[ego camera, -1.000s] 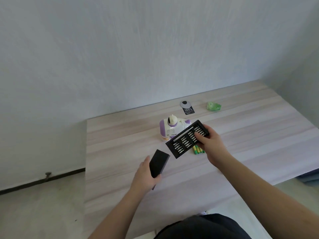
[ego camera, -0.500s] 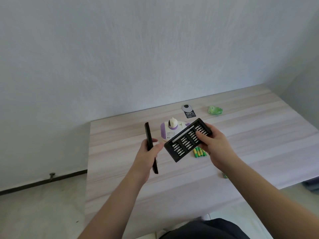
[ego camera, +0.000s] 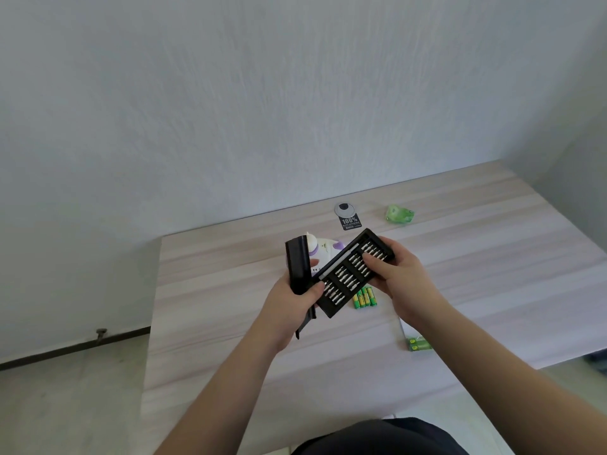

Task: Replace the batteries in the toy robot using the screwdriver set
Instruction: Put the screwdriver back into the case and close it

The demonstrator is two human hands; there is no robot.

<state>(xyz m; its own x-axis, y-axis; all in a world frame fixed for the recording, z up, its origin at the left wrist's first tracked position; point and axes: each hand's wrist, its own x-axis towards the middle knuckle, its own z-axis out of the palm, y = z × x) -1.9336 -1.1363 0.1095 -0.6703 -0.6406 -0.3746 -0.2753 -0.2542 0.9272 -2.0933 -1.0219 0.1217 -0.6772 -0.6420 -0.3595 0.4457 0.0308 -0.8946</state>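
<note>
My right hand (ego camera: 402,277) holds the black screwdriver-set tray (ego camera: 348,277) of silver bits tilted above the table, thumb across the bits. My left hand (ego camera: 292,303) grips the black sleeve case (ego camera: 298,269) upright, its lower end against the tray's near-left corner. The white and purple toy robot (ego camera: 323,249) stands on the table just behind both, partly hidden. Several green and yellow batteries (ego camera: 364,297) lie under the tray.
The light wooden table (ego camera: 492,274) meets the wall at the back. A black "100%" tag (ego camera: 347,218) and crumpled green wrapper (ego camera: 399,214) lie near the wall. A green battery pack (ego camera: 418,343) sits near the front right edge. The table's left edge drops to the floor.
My left hand lifted the sleeve case off the table, turned it upright and brought it right against the tray. My right hand kept the tray raised.
</note>
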